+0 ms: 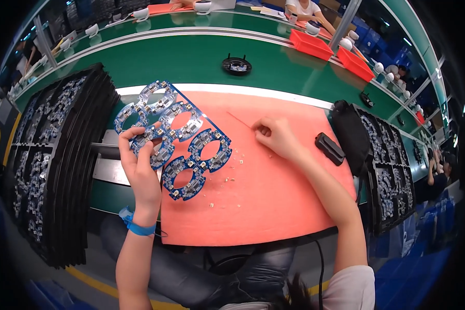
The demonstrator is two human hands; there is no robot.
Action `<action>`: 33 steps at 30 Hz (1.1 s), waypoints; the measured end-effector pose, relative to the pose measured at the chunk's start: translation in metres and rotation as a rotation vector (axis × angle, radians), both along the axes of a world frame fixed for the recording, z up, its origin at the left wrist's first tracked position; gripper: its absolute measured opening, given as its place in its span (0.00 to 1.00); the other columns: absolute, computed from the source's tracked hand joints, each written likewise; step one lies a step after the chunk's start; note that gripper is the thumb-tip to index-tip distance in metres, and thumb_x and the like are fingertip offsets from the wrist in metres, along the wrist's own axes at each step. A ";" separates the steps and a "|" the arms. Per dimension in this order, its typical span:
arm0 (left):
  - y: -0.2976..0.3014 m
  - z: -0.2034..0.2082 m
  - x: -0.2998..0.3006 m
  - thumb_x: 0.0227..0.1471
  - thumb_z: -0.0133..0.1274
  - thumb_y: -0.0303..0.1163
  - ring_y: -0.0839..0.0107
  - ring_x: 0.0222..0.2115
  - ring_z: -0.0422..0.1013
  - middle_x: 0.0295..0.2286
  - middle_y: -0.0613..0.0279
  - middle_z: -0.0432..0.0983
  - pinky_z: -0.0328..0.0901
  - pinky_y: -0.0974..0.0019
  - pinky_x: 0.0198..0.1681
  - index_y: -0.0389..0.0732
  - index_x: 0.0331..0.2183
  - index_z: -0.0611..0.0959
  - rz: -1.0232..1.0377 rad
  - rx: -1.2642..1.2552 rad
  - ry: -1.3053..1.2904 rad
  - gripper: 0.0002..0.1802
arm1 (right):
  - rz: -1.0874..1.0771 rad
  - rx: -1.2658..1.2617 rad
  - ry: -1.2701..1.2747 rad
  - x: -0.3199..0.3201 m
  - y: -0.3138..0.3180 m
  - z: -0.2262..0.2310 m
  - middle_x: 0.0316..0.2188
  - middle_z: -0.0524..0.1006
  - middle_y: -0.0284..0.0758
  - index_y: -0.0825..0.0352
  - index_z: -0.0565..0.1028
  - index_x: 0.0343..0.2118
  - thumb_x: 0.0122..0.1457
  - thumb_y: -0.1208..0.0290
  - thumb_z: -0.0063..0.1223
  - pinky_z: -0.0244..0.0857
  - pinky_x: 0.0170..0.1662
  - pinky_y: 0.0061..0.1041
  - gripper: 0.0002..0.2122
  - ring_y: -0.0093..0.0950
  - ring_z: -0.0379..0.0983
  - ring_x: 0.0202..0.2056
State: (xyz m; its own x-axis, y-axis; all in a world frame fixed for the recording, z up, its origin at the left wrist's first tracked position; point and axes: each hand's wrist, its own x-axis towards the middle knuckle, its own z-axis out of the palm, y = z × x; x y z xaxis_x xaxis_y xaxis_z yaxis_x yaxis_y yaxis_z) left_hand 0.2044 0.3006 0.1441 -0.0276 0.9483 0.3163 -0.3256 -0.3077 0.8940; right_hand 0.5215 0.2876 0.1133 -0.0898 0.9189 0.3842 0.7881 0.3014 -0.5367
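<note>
Step in hand, as I judge it: working over a blue panel of ring-shaped circuit boards at the salmon-pink rubber bench mat, likely freeing single rings from it

Left hand closed on the panel's lower-left edge, thumb over the face, fingers behind; panel held tilted above the mat's left edge, partly off the mat

Right hand rests on the mat's upper middle, loosely curled, fingertips pinched on a thin stick-like tool; cannot tell its grip more closely. Panel lies just left of this hand, not touching it

Small pale fragments scattered on the mat below the panel

Next move probably calls for bringing the two hands together and a firm hold near a joint between rings

Black stacked trays left of the mat; more on its right
</note>
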 end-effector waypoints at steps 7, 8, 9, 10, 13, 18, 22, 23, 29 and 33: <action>0.008 0.012 -0.013 0.57 0.41 0.23 0.72 0.41 0.73 0.41 0.57 0.72 0.69 0.70 0.40 0.39 0.43 0.70 0.170 -0.054 -0.054 0.10 | 0.225 0.052 -0.084 -0.031 0.005 0.013 0.27 0.78 0.36 0.70 0.79 0.34 0.50 0.80 0.57 0.70 0.32 0.24 0.08 0.27 0.76 0.27; 0.008 0.012 -0.014 0.57 0.42 0.24 0.72 0.41 0.73 0.40 0.57 0.72 0.70 0.70 0.39 0.39 0.43 0.70 0.208 -0.059 -0.041 0.10 | 0.234 0.052 -0.081 -0.032 0.019 0.013 0.27 0.78 0.36 0.70 0.79 0.34 0.50 0.80 0.57 0.70 0.32 0.24 0.08 0.27 0.76 0.27; 0.013 0.011 -0.015 0.57 0.43 0.24 0.73 0.40 0.73 0.38 0.59 0.73 0.70 0.70 0.39 0.40 0.43 0.70 0.207 -0.067 -0.039 0.11 | 0.267 0.071 -0.047 -0.032 0.035 0.015 0.27 0.78 0.36 0.69 0.79 0.35 0.50 0.79 0.57 0.70 0.32 0.25 0.08 0.27 0.75 0.28; 0.015 0.011 -0.014 0.57 0.43 0.24 0.73 0.40 0.73 0.38 0.59 0.73 0.70 0.70 0.39 0.40 0.43 0.70 0.201 -0.065 -0.039 0.11 | 0.301 0.091 -0.013 -0.033 0.050 0.017 0.28 0.78 0.36 0.69 0.79 0.35 0.50 0.79 0.57 0.70 0.32 0.26 0.08 0.27 0.75 0.29; 0.014 0.007 -0.017 0.57 0.43 0.24 0.75 0.39 0.73 0.39 0.57 0.76 0.71 0.70 0.37 0.41 0.44 0.70 0.191 -0.089 -0.084 0.11 | 0.333 0.121 -0.073 -0.050 0.093 0.000 0.30 0.77 0.37 0.69 0.79 0.35 0.51 0.78 0.57 0.69 0.33 0.27 0.08 0.29 0.75 0.30; 0.016 0.011 -0.025 0.57 0.43 0.24 0.75 0.39 0.73 0.40 0.56 0.76 0.72 0.69 0.37 0.41 0.44 0.70 0.202 -0.092 -0.099 0.11 | 0.401 0.009 -0.140 -0.062 0.096 0.000 0.30 0.76 0.37 0.70 0.79 0.35 0.51 0.78 0.56 0.69 0.35 0.29 0.08 0.32 0.74 0.31; 0.012 0.016 -0.023 0.56 0.44 0.25 0.75 0.39 0.73 0.39 0.56 0.76 0.71 0.69 0.38 0.41 0.44 0.70 0.163 -0.122 -0.136 0.12 | 0.488 -0.059 -0.143 -0.058 0.072 0.009 0.31 0.75 0.38 0.71 0.79 0.35 0.51 0.79 0.56 0.70 0.37 0.30 0.08 0.33 0.74 0.32; 0.013 0.016 -0.024 0.56 0.45 0.25 0.75 0.38 0.74 0.37 0.56 0.76 0.72 0.69 0.36 0.40 0.44 0.70 0.168 -0.137 -0.131 0.12 | 0.490 -0.064 -0.143 -0.058 0.065 0.011 0.31 0.75 0.38 0.71 0.79 0.35 0.51 0.79 0.56 0.70 0.37 0.30 0.08 0.33 0.74 0.32; 0.011 0.019 -0.019 0.56 0.45 0.26 0.76 0.35 0.73 0.33 0.60 0.75 0.73 0.70 0.30 0.41 0.43 0.71 0.108 -0.140 -0.140 0.11 | 0.551 -0.149 -0.181 -0.053 0.035 0.020 0.32 0.75 0.38 0.71 0.79 0.37 0.50 0.80 0.56 0.70 0.38 0.31 0.10 0.33 0.75 0.34; 0.017 0.010 -0.022 0.56 0.45 0.26 0.77 0.34 0.73 0.34 0.59 0.75 0.72 0.70 0.28 0.41 0.43 0.71 0.094 -0.160 -0.094 0.11 | 0.507 -0.156 -0.077 -0.061 0.041 0.021 0.32 0.76 0.39 0.71 0.79 0.36 0.51 0.78 0.57 0.71 0.37 0.31 0.09 0.35 0.75 0.33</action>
State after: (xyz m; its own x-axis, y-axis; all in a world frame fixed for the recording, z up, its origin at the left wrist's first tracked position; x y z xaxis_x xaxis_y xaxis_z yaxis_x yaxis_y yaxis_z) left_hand 0.1828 0.3174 0.1544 -0.1408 0.9780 0.1539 -0.3861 -0.1973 0.9011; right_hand 0.4606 0.3289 0.1344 -0.5597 0.7986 0.2212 0.6035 0.5758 -0.5516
